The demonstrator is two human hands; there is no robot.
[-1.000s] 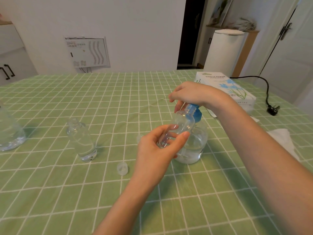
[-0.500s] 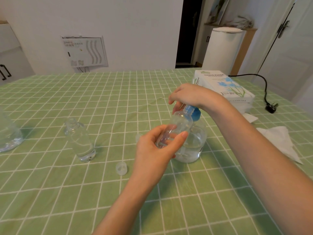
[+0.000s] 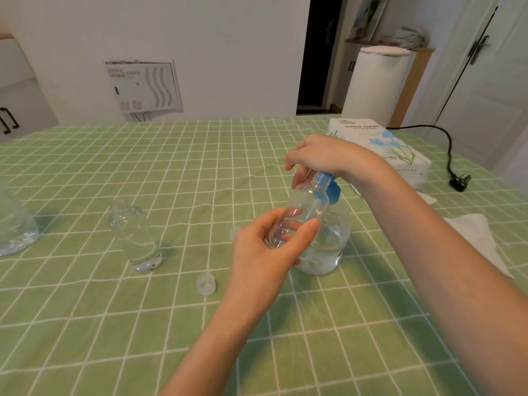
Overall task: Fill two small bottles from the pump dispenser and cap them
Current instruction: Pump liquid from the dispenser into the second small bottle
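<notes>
Left hand: the left hand (image 3: 265, 252) came up from the near edge, its fingers (image 3: 310, 225) curled round the lower half of the small bottle (image 3: 307, 200). The grip sat low, likely to leave the neck free for the spout.
Loose cap: a clear cap (image 3: 206, 284) lay on the tabletop (image 3: 85, 324) just left of that wrist. It looked set aside within reach for closing up.
Small bottle: it was lifted off the cloth and tilted, with its open mouth up against the blue collar (image 3: 333, 192), so whatever came out would drop straight in. How much was inside could not be told.
Pump dispenser: the pump dispenser (image 3: 331, 241) stood on the tabletop directly behind the left hand, part full of clear liquid.
Second bottle: the second small bottle (image 3: 134, 238) stood upright and uncapped, well to the left, with liquid in it. It seemed parked clear of the work.
Right hand: the right hand (image 3: 323, 154) arched over the dispenser's top, fingers bent down around it and hiding the head, placed to pump. Whether it was pressing just then could not be told.
Tissue box: the tissue box (image 3: 383, 144) lay beyond the right wrist, apart from the filling.
Change: almost nothing had changed from a second earlier. Both hands kept the same grips and the bottle stayed at the spout. Cap and second bottle had not moved, and only the view had shifted a little.
</notes>
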